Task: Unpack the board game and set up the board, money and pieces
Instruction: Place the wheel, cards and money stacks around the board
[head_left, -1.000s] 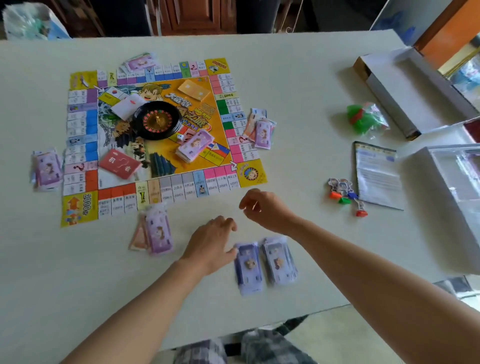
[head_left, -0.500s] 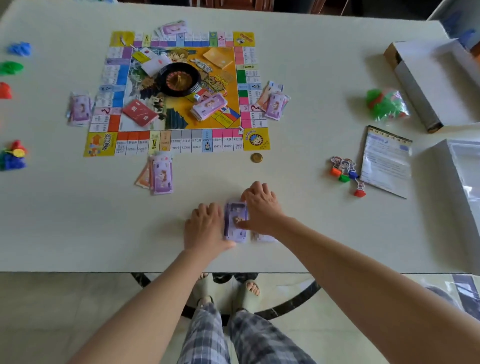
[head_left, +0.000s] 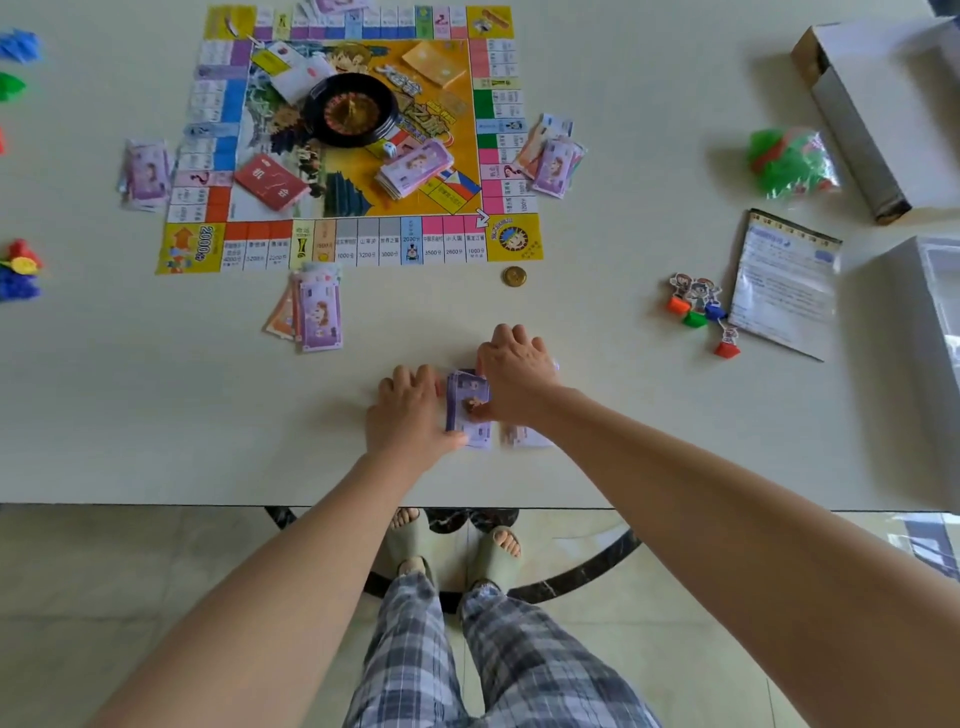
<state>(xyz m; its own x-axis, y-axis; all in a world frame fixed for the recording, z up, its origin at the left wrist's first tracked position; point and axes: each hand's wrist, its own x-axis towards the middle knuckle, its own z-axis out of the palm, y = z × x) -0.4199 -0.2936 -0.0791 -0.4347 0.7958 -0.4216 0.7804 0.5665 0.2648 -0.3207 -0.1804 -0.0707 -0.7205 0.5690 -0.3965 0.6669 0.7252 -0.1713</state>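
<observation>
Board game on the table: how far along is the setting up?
Done: the board lies open with the roulette wheel on it, and money piles sit by its sides. In hand: the right hand pinches a purple money stack near the table edge, the left hand against it. Left: the character pieces and the green bag lie off the board.

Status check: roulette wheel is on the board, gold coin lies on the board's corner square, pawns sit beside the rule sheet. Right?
One slip: the head view shows the gold coin on the table, off the board's near edge below the corner square. The roulette wheel on the board and pawns beside the rule sheet are right.
</observation>
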